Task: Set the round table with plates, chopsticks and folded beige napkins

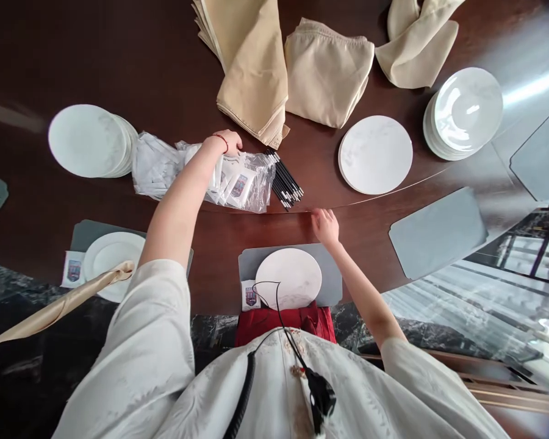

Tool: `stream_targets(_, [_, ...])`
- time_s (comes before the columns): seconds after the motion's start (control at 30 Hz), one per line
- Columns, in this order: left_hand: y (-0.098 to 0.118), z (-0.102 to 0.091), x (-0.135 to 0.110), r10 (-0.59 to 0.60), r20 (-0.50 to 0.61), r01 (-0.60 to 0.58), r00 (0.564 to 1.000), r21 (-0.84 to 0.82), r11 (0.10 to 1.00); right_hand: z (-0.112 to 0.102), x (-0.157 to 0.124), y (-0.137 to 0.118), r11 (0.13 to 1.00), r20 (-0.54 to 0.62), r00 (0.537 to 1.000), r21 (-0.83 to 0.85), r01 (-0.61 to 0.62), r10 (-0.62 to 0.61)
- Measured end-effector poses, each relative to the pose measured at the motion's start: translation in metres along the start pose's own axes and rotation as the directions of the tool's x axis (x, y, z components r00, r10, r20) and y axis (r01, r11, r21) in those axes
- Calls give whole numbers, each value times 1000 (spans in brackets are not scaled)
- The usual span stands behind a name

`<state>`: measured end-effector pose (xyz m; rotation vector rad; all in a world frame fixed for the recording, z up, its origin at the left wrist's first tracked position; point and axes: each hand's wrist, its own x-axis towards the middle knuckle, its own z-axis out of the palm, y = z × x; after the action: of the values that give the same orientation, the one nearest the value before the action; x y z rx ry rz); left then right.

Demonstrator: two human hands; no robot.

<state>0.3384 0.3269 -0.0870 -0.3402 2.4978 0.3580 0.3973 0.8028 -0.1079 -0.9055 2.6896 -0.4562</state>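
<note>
Over the dark table [73,61], left hand [225,145] holds a clear bag of packets [251,189].
Fingers curl over its top; it seems light, soft, slippery, safest taken from underneath. Right hand [326,227] rests empty, fingers narrow.

A crumpled clear plastic bag [256,183] lay on the dark wood table [73,61], holding flat white packets [238,183], each printed with a small blue-and-red crest.

Two plate stacks [89,141], three single plates [375,155]

Five gray mats [438,233], three folded beige napkin piles [327,72], one loose beige napkin [59,305], two printed packets [251,294], one plastic bag of packets [258,183], one bundle of black sticks [284,180].
</note>
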Motion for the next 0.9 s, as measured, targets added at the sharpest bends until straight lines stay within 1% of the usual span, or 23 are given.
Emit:
stream_targets(0.07, [-3,2,-3,6,-39,-4,999,37,999,-3,59,-23,997,-31,998,44,63,-62])
stream_targets(0.13, [-4,3,-9,9,-72,-5,997,52,999,0,109,-45,996,-28,998,65,59,-57])
stream_targets(0.17, [-4,3,-13,11,-80,-7,997,52,999,2,129,-54,996,-24,999,73,41,-40])
stream_targets(0.23, [-4,2,-17,18,-89,-15,996,40,999,7,160,-66,997,-7,1000,80,5,-4])
stream_targets(0.3, [-4,1,-20,23,-99,-21,995,22,1000,10,178,-69,998,24,1000,68,-16,14])
stream_targets(0.37, [-4,-1,-20,17,-113,-17,993,3,1000,9,186,-66,999,63,998,33,-14,12])
stream_targets(0.47, [1,-1,-19,-15,-155,8,988,-47,999,2,183,-58,999,105,994,-43,15,-10])
stream_targets(0.57, [6,0,-17,-50,-252,11,966,-153,988,-7,174,-53,994,127,992,-103,32,-19])
stream_targets(0.63, [8,-1,-16,-78,-335,-4,939,-238,971,-10,170,-52,992,138,990,-121,27,-10])
stream_targets(0.7, [7,-5,-15,-108,-421,-41,901,-329,943,-12,168,-54,991,147,989,-131,10,10])
stream_targets(0.77, [6,-12,-15,-148,-511,-118,847,-452,884,-12,170,-56,990,156,987,-140,-18,40])
stream_targets(0.83, [9,-21,-20,-206,-600,-250,773,-587,770,-12,174,-59,986,159,984,-157,-61,86])
stream_targets(0.9, [20,-27,-33,-296,-655,-388,696,-689,612,-12,177,-62,981,166,979,-174,-88,118])
